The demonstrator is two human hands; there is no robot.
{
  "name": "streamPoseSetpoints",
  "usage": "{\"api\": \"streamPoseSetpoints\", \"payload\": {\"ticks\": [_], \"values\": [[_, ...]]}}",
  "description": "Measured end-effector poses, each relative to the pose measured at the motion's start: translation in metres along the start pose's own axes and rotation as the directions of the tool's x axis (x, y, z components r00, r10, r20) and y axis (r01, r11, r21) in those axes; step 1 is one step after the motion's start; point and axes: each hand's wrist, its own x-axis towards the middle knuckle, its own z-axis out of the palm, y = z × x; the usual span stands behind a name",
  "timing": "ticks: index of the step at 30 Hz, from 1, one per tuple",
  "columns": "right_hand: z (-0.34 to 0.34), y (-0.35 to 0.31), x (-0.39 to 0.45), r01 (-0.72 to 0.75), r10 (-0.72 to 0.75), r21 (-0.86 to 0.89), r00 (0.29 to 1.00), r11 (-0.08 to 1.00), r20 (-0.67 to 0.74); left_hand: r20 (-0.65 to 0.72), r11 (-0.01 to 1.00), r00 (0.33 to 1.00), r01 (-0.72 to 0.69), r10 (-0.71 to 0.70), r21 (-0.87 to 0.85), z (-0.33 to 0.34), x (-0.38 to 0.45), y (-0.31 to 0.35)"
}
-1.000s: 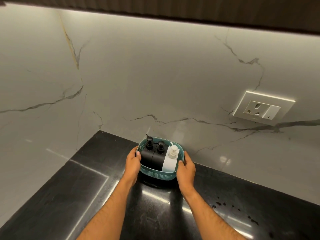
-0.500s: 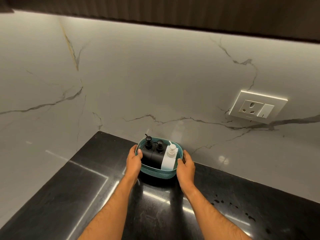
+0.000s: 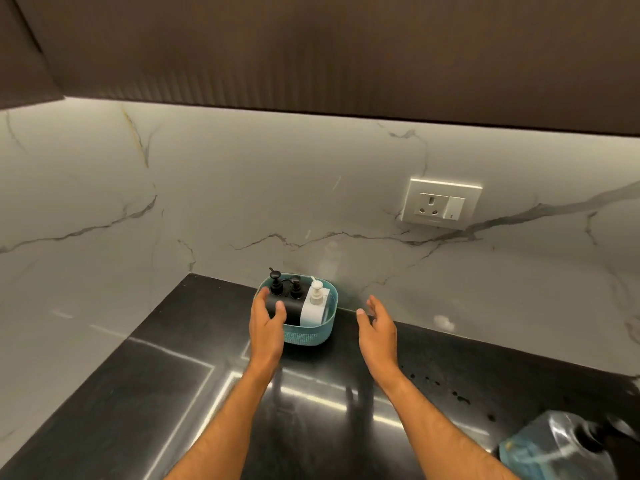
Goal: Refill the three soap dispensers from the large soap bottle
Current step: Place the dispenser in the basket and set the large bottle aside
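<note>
Your left hand [image 3: 266, 322] curls around a black dispenser [image 3: 278, 306] in the teal basket [image 3: 308, 336] (white dispenser [image 3: 313, 306] alongside); your right hand [image 3: 377, 329] hovers open, holding nothing.

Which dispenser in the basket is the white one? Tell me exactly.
The white dispenser stands at the right end of the teal basket; the two black dispensers sit left of it.
</note>
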Motion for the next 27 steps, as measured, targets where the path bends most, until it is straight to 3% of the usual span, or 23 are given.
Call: {"api": "streamPoseSetpoints", "payload": {"ticks": [6,15,27], "values": [[-0.054,0.006,-0.045,0.055,-0.055,-0.046,0.998,0.997,0.012,0.159,0.996,0.983,-0.088,0.088,-0.004,0.048,-0.062,0.011],[-0.135,0.019,-0.109,0.105,-0.105,-0.079,0.994,0.991,0.011,0.368,0.997,0.926,-0.07,0.081,-0.044,0.114,-0.152,0.013],[-0.208,0.061,-0.167,0.031,-0.036,-0.11,0.998,0.993,-0.044,0.54,0.999,0.841,-0.043,0.026,0.018,0.163,-0.243,-0.013]]}}
